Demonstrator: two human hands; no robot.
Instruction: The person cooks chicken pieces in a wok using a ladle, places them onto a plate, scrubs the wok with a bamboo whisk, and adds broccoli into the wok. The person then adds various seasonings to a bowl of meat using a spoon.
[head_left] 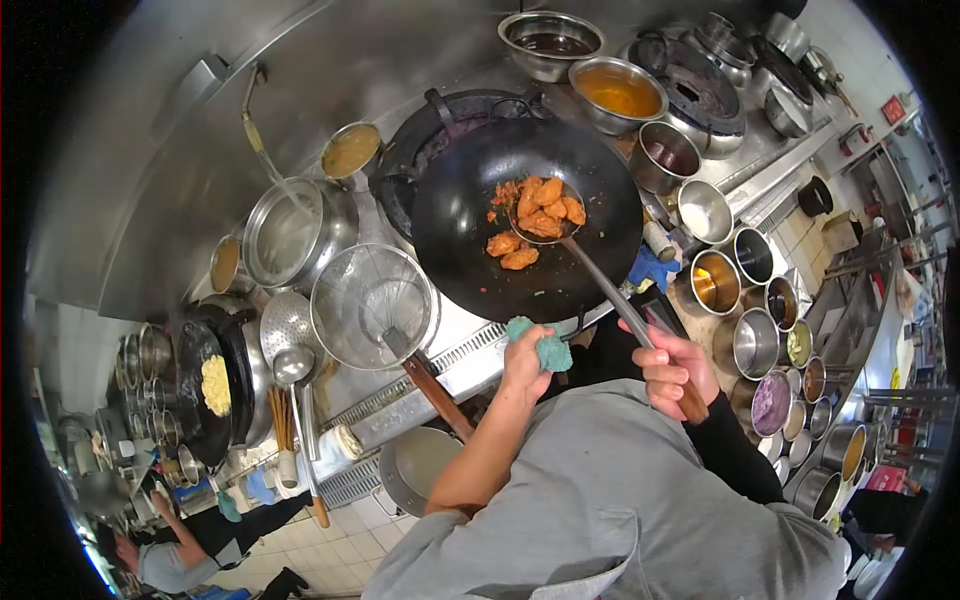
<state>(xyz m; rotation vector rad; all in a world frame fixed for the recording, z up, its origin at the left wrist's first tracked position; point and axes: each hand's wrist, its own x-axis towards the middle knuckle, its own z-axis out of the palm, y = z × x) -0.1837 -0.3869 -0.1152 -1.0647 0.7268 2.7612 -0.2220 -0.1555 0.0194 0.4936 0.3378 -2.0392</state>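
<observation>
In front of me a large black wok (450, 225) is tilted my way. Browned, red-coated fried pieces, perhaps chicken (541, 208), lie in it, most heaped in the bowl of a ladle and a couple beside it. My right hand (672, 370) is closed round the wooden-ended handle of this ladle (598, 275). My left hand (525, 368) is closed on a folded green cloth (553, 352) at the wok's near edge; whether it grips the wok through the cloth is hidden.
To the left are a wire strainer (350, 300), a perforated skimmer (287, 325) and a pot (335, 225). Bowls of liquid (620, 92) stand behind the wok. Several seasoning pots (755, 343) line the right. Another person (175, 560) works at a wok (190, 380) far left.
</observation>
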